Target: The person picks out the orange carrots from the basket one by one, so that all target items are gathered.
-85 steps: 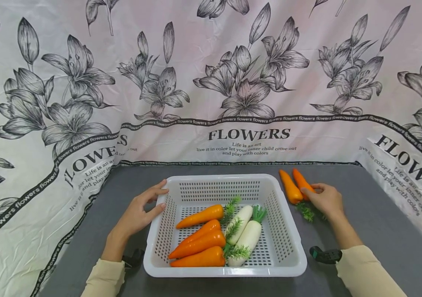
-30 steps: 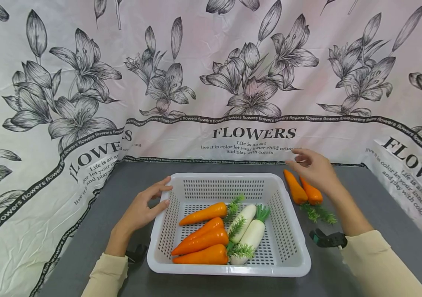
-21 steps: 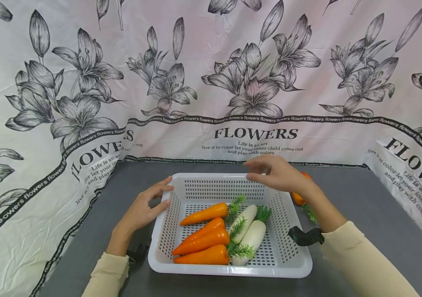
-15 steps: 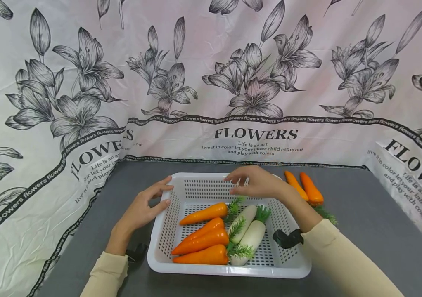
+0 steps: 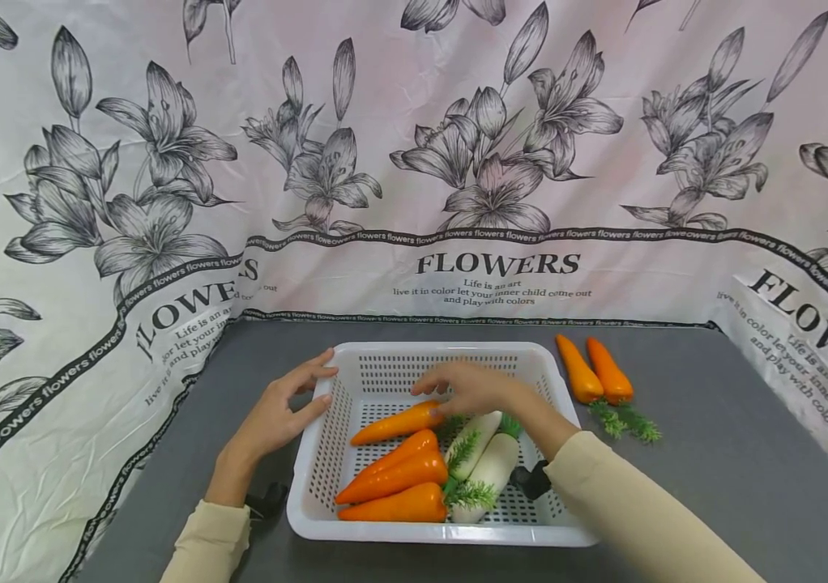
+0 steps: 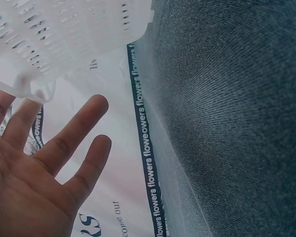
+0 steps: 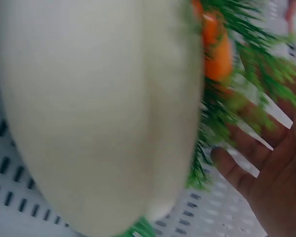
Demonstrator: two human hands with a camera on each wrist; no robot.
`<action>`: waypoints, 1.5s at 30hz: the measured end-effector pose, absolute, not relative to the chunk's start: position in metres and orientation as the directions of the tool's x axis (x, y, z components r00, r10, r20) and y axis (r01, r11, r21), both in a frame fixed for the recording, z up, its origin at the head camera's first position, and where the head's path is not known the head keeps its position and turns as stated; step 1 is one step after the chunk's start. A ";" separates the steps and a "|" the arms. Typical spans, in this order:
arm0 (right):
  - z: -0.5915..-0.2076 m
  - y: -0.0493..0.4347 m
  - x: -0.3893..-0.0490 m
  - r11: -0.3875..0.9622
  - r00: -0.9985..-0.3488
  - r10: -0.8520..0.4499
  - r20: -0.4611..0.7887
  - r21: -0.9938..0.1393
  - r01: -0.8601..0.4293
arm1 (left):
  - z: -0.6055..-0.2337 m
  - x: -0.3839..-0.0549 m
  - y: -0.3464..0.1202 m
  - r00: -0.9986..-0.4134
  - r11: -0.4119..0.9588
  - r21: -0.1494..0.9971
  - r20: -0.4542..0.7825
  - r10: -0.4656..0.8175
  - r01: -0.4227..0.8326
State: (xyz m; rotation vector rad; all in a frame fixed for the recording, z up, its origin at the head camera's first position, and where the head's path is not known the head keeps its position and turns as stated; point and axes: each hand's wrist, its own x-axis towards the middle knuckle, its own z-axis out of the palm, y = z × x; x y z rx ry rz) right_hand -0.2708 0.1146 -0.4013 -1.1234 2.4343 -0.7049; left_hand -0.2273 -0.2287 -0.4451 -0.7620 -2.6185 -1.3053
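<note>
A white plastic basket (image 5: 414, 531) holds several orange toy carrots and two white radishes (image 5: 496, 465). My left hand (image 5: 275, 413) rests its fingers on the basket's left rim; the left wrist view shows those fingers mostly straight. Inside the basket, my right hand (image 5: 475, 389) is over the leafy end of the rearmost carrot (image 5: 394, 425), fingertips right at it. In the right wrist view, my right hand (image 7: 281, 182) has its fingers spread behind green fronds (image 7: 266, 69), while a large radish (image 7: 89, 113) fills the foreground.
Two more carrots, a left one (image 5: 578, 372) and a right one (image 5: 610, 372), lie on the grey table (image 5: 713, 453) right of the basket. A flower-printed cloth (image 5: 487, 194) hangs behind and along both sides. Black straps sit at both wrists.
My right hand has left the two carrots on the table, crossed leftward over the basket's right side and lowered to the rearmost carrot inside. My left hand stays on the rim.
</note>
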 end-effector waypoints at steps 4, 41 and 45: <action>-0.410 0.112 -0.270 0.588 -0.610 -0.775 -0.166 -0.545 -0.598 | -0.446 -0.227 -0.229 -0.866 0.504 0.715 0.316 0.387 0.486; -0.385 0.129 -0.270 0.535 -0.614 -0.787 -0.061 -0.563 -0.630 | -0.448 -0.229 -0.229 -0.870 0.506 0.717 0.315 0.379 0.480; -0.373 0.147 -0.270 0.552 -0.657 -0.752 -0.048 -0.591 -0.588 | -0.448 -0.228 -0.230 -0.868 0.501 0.718 0.317 0.382 0.483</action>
